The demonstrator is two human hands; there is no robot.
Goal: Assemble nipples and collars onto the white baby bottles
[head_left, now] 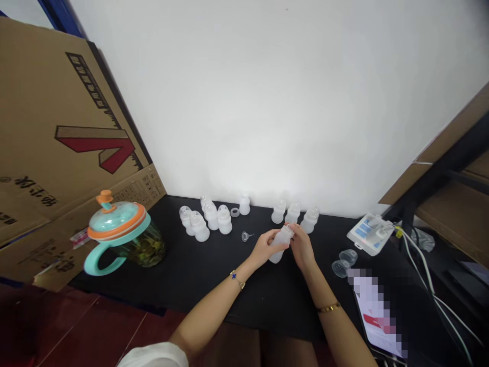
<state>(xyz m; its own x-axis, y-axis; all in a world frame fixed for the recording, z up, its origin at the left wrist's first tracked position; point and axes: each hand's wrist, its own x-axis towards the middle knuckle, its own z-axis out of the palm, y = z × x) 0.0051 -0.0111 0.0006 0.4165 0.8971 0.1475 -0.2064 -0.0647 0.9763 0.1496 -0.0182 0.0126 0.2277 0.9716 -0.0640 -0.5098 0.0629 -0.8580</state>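
My left hand is wrapped around the body of a whitish baby bottle, which leans with its neck up and to the right. At that neck the fingers of my right hand are closed, partly hiding a pale ring there. Left of my hands, a clear bottle nipple lies on the black table. Behind it are a loose white collar ring and an upright bottle with no cap visible. Several capped bottles stand to the left; three more bottles are just behind my hands.
A large teal-lidded jug stands at the left beside a cardboard box. On the right are clear caps, a white power strip with cables, and a phone. A white wall rises behind the table.
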